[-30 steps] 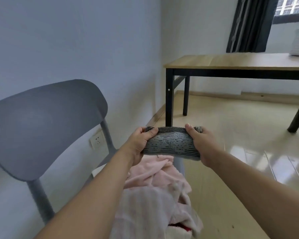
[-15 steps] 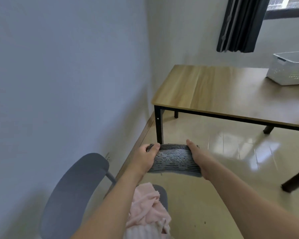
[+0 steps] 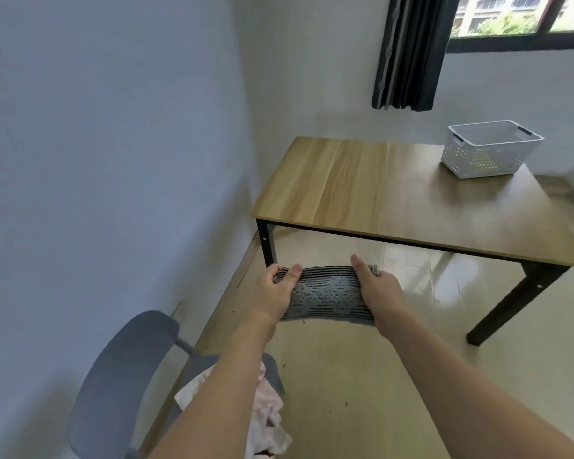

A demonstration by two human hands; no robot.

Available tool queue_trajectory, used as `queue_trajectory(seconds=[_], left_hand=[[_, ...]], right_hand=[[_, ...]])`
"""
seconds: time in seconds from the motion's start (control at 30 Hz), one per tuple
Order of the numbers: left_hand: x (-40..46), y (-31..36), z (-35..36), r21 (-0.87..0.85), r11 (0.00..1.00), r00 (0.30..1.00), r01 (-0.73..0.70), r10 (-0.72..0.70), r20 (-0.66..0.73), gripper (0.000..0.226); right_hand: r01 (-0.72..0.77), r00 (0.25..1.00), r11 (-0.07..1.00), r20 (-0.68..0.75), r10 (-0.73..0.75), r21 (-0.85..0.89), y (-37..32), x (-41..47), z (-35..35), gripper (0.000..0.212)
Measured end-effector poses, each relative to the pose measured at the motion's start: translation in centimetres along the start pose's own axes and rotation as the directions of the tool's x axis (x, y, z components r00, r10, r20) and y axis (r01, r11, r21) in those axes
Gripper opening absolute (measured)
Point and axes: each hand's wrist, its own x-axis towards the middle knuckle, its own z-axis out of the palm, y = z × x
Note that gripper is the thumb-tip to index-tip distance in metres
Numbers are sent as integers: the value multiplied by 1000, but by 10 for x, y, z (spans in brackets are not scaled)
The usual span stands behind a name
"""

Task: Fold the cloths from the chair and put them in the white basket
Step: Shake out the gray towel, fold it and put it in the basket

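Note:
A folded grey cloth with black stripes (image 3: 327, 296) is stretched between both hands in mid-air, above the floor in front of the table. My left hand (image 3: 274, 294) grips its left end and my right hand (image 3: 378, 293) grips its right end. Below my left forearm a grey chair (image 3: 120, 376) holds a heap of pink and white cloths (image 3: 267, 412), partly hidden by the arm. The white perforated basket (image 3: 487, 150) stands on the far right part of the wooden table (image 3: 378, 193) and looks empty.
A blue-grey wall runs along the left, close to the chair. The table has black legs (image 3: 267, 243), with shiny tiled floor under and around it. A dark curtain (image 3: 408, 51) hangs beside a window at the back.
My view has risen and tilted: the chair dropped to the lower left, the tabletop and basket came fully into sight. Both hands keep holding the grey cloth, now nearer the table.

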Motion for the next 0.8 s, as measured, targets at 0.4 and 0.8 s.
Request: queue_trajectory(seconds=[0.4, 0.8], left_hand=[[64, 65, 218, 88, 988, 983, -126, 137, -125, 29], [160, 135, 394, 85, 982, 977, -170, 179, -116, 28]], right_hand=[[54, 999, 999, 0, -54, -2, -35, 151, -185, 67], [107, 992, 994, 59, -108, 13, -95, 302, -329, 66]])
